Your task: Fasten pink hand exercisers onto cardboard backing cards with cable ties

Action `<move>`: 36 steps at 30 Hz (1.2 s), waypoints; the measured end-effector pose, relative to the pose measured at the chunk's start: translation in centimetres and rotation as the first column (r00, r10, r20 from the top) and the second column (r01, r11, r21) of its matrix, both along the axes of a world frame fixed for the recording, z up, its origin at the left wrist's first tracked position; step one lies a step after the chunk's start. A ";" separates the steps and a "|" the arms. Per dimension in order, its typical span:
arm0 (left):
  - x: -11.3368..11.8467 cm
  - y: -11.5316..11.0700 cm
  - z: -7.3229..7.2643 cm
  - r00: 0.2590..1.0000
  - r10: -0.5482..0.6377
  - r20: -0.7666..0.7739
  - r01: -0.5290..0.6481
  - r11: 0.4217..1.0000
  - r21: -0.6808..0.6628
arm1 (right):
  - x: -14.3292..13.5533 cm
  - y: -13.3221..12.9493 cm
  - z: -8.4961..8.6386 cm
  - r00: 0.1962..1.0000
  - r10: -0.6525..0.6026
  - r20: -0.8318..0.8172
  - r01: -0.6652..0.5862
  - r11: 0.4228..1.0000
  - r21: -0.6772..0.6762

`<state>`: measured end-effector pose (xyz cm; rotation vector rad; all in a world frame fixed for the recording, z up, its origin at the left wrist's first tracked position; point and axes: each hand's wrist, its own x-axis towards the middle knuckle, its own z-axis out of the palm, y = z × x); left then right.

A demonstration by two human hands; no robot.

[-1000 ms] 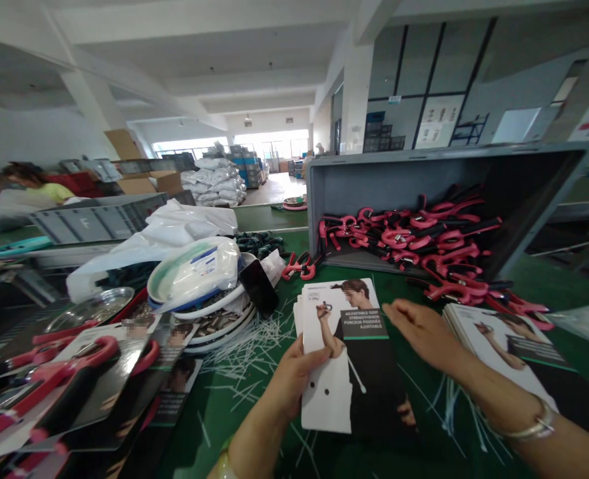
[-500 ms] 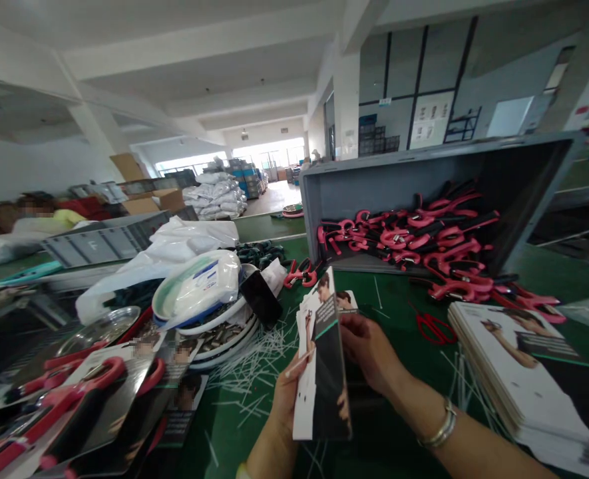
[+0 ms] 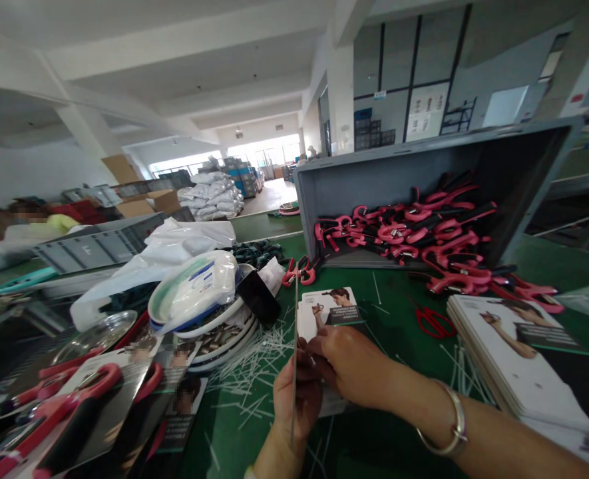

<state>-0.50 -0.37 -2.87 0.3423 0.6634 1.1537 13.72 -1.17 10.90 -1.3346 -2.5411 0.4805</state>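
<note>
My left hand (image 3: 301,399) grips a thin printed card (image 3: 295,379), held upright and seen edge-on. The fingertips of my right hand (image 3: 347,359) are pinched together against the card's right side; whatever lies between them is too small to make out. Behind my right hand, printed cards (image 3: 331,307) with a person's picture lie on the green table. A thick stack of similar cards (image 3: 514,359) is at the right. White ties (image 3: 254,359) are scattered left of my hands.
A grey crate (image 3: 404,156) lies on its side, full of pink and black clamp tools (image 3: 398,233). Red scissors (image 3: 434,322) lie before it. Leftward are stacked basins (image 3: 194,293), a black phone (image 3: 259,297) and cards with pink tools (image 3: 74,412). A person (image 3: 29,216) is far left.
The held card has turned from showing its printed face to edge-on. My right hand has moved left and down against it. Cards on the table behind are now more visible.
</note>
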 end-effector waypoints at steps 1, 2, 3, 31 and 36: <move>0.0 0.0 0.1 0.999 0.012 0.039 -0.011 1.000 -0.023 | 0.0 0.0 0.2 1.000 0.002 0.005 -0.002 1.000 0.007; 0.0 0.0 0.1 0.996 0.020 0.081 -0.016 0.999 -0.046 | 0.0 0.0 0.3 1.000 -0.002 0.011 0.002 1.000 0.018; -0.1 0.0 0.1 0.991 0.017 0.129 -0.009 0.998 -0.063 | 0.1 0.1 0.4 1.000 -0.010 0.019 0.009 1.000 0.029; 0.6 2.1 0.0 0.933 -0.089 0.348 0.073 0.996 0.060 | 0.9 2.8 -1.9 0.976 0.019 -0.216 0.018 0.986 0.166; 0.7 2.0 1.2 0.957 -0.258 0.131 0.240 0.961 0.135 | 0.4 3.8 -4.4 0.717 -0.067 -0.694 0.134 0.990 0.043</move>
